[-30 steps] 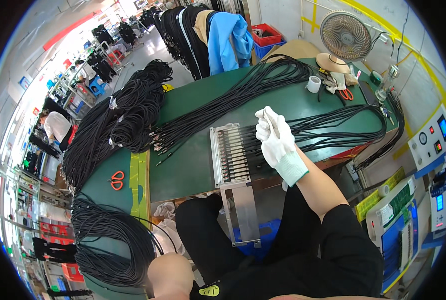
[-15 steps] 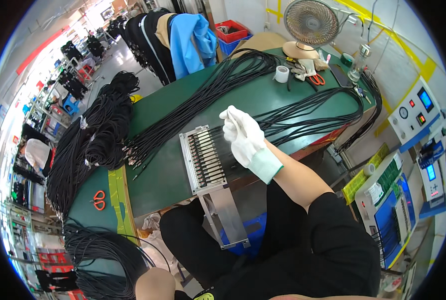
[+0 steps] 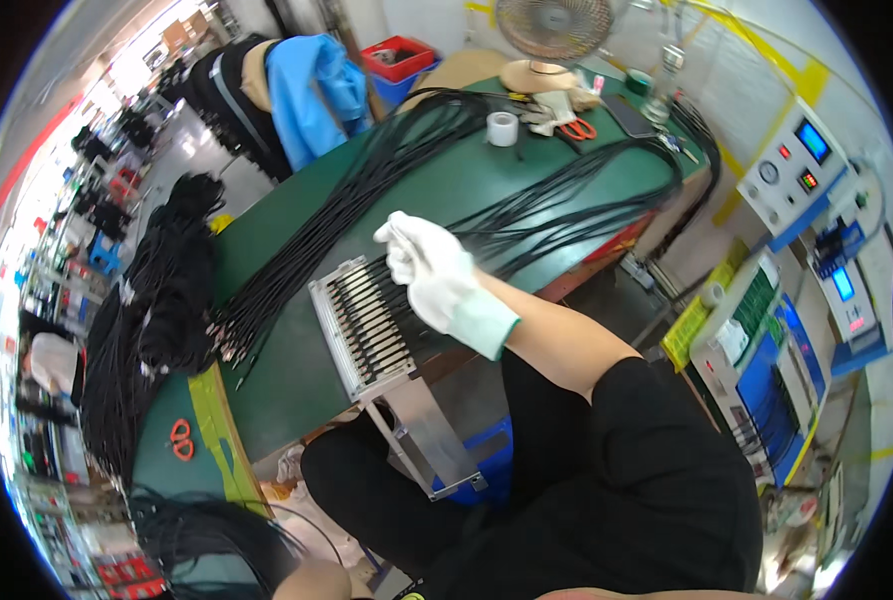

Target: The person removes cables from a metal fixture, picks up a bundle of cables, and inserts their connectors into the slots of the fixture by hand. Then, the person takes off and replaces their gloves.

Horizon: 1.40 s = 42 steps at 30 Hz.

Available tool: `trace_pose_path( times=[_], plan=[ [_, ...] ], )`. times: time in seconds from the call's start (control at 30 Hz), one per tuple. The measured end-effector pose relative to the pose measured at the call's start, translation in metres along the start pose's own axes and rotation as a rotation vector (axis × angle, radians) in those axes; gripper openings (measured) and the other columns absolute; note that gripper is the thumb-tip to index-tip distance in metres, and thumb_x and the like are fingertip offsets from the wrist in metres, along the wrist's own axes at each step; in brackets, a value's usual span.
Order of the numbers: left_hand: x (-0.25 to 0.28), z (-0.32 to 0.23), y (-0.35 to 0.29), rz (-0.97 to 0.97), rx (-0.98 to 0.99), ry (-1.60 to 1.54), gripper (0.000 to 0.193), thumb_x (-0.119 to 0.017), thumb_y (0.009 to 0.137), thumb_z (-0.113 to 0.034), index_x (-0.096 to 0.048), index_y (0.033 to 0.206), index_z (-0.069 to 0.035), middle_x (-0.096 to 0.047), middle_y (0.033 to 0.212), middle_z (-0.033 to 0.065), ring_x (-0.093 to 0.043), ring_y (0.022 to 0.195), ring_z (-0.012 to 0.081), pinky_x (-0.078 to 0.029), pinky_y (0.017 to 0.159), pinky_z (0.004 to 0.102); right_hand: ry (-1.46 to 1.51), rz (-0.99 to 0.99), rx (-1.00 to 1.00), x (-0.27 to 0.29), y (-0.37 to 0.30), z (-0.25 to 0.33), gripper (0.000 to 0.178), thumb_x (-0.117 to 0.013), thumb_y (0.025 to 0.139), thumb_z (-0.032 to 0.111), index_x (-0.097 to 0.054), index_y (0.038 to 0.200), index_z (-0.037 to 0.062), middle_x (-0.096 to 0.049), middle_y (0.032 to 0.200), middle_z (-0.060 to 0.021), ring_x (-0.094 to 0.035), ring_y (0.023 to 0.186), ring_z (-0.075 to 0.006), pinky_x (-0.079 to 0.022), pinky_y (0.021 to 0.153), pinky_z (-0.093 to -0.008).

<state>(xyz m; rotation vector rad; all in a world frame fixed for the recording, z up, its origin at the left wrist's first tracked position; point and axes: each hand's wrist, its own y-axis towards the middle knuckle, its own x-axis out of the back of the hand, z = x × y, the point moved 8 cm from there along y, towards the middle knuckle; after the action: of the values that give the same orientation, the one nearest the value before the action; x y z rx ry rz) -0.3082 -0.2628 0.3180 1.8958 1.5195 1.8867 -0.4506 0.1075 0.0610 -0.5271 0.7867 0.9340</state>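
Note:
My right hand (image 3: 431, 275), in a white glove with a mint-green cuff, hovers just right of a metal fixture. Its fingers are curled together; whatever they pinch, if anything, is too small to make out. The fixture (image 3: 338, 335) is a silver frame holding a row of several black cable ends (image 3: 371, 325) side by side. Black cables (image 3: 566, 200) run out to the right behind the glove. Of my left arm only a bare forearm (image 3: 311, 582) shows at the lower edge, beside a blurred coil of black cables (image 3: 216, 545); the hand itself is out of sight.
Long black cables (image 3: 366, 190) cross the green table (image 3: 276, 400). A thick cable bundle (image 3: 116, 350) hangs over its left side, near orange-handled scissors (image 3: 181, 440). A fan (image 3: 551, 30), a white tape roll (image 3: 502, 129) and a phone (image 3: 628, 117) stand farther back. Machines (image 3: 796, 175) line the right.
The whole view has shifted, so table and fixture appear farther left. My right hand keeps its curled pose beside the fixture. The cable coil near my left forearm looks blurred now.

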Motion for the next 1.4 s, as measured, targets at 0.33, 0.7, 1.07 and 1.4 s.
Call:
trace_pose_path(
  times=[0.33,0.7,1.07,1.4],
  plan=[
    [0.016,-0.006,-0.019,-0.999,0.583,1.547,0.024,-0.056,0.078,0.003,-0.043,0.066,-0.013,-0.047,0.053,-0.0039,-0.045,0.046,0.0081,-0.036,0.053,0.0257,-0.067,-0.025,-0.135,0.007,0.012,-0.007,0.027,-0.048,0.100,0.029,-0.056,0.085,0.0075,-0.044,0.060,0.0036,-0.036,0.049,-0.0075,-0.028,0.045,-0.0231],
    [0.012,-0.020,-0.103,-1.522,0.343,1.052,0.025,-0.059,0.084,-0.014,-0.042,0.066,-0.013,-0.045,0.063,-0.0034,-0.044,0.054,0.0050,-0.029,0.050,0.0269,0.021,-0.078,-0.075,0.002,0.013,-0.010,0.025,-0.049,0.100,0.027,-0.057,0.090,0.0051,-0.047,0.062,0.0014,-0.041,0.051,-0.0090,-0.032,0.045,-0.0234],
    [-0.007,0.078,-0.298,-1.335,1.757,1.494,0.037,-0.067,0.069,0.006,-0.061,0.104,-0.003,-0.059,0.101,0.0112,-0.058,0.089,0.0257,-0.048,0.079,0.0325,0.018,0.110,-0.043,0.004,0.013,-0.035,0.028,-0.052,0.098,0.034,-0.061,0.096,0.0072,-0.054,0.066,-0.0004,-0.048,0.054,-0.0131,-0.043,0.052,-0.0270],
    [-0.035,-0.035,-0.299,-2.230,0.962,1.607,0.021,-0.053,0.090,0.005,-0.054,0.110,-0.001,-0.058,0.102,0.0024,-0.055,0.089,0.0088,-0.046,0.079,0.0225,-1.099,0.100,0.753,-0.053,-0.041,0.027,0.072,-0.079,0.074,0.020,-0.047,0.137,0.0052,-0.054,0.126,-0.0156,-0.052,0.117,-0.0275,-0.044,0.098,-0.0364]
  ],
)
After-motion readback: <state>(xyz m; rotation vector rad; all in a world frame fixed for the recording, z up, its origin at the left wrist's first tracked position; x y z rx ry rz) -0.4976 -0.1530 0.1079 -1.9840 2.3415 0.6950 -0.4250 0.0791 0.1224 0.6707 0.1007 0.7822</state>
